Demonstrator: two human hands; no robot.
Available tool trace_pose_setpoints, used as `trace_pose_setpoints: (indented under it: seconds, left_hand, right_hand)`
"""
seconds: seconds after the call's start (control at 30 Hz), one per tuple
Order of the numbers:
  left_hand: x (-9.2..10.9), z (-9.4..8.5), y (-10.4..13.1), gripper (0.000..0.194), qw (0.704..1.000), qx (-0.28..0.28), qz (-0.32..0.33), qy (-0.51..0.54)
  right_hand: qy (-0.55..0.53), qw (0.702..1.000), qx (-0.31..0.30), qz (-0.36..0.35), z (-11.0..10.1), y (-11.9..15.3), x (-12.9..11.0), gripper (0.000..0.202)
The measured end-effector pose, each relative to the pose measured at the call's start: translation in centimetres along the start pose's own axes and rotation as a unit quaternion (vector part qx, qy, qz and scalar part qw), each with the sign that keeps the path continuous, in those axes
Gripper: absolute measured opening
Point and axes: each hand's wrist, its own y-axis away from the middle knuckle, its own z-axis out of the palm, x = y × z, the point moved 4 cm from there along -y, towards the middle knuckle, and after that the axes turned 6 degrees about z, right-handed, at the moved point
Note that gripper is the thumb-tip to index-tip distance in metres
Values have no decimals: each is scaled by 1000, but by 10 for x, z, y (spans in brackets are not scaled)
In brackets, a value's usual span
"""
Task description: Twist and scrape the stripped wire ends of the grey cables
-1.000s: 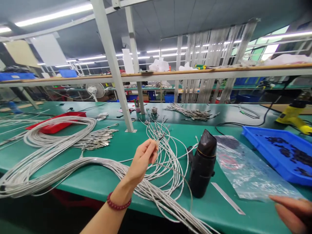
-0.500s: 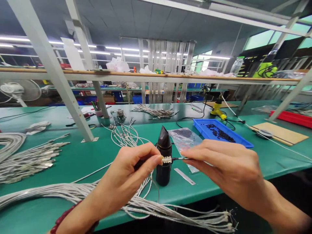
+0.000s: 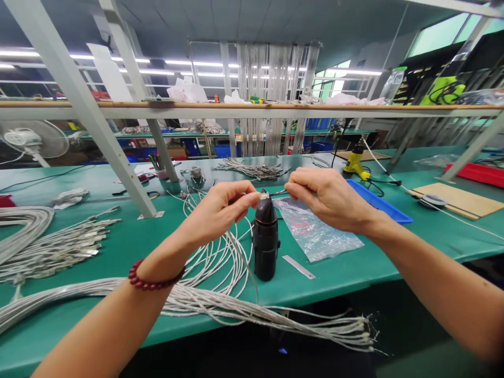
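My left hand [image 3: 232,207] pinches a small white ribbed connector [image 3: 264,196] between thumb and fingertips. My right hand [image 3: 321,197] is closed on the thin dark cable [image 3: 279,193] that runs out from the connector's right side. Both are held level at the pointed tip of a black upright cylinder [image 3: 265,247], which looks like a hot-air tool. Whether the connector touches that tip, I cannot tell. A bundle of whitish braided cables [image 3: 252,311] lies below my left hand, and loose cables [image 3: 212,257] curve behind it.
A clear plastic bag [image 3: 321,236] and a steel ruler [image 3: 299,266] lie right of the cylinder. Beyond are a blue tray [image 3: 384,205], a yellow heat gun [image 3: 356,165] and a tan board [image 3: 459,197]. More cable bundles [image 3: 66,244] lie left; a shelf beam [image 3: 252,111] crosses above.
Both hands have moved away from me and upward, bringing the connector from in front of the black cylinder to its tip. My right fist has turned, and the view has tilted down slightly.
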Motion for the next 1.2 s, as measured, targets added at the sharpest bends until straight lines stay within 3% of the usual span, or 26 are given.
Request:
trace_pose_setpoints:
  seconds: [0.5, 1.2]
  left_hand:
    - [-35, 0, -26, 41, 999, -49, -18, 11]
    - [-46, 6, -32, 41, 996, -74, -46, 31]
  right_hand:
    - [-83, 995, -31, 40, 35, -16, 38, 32]
    - [-94, 994, -39, 51, 43, -10, 50, 32]
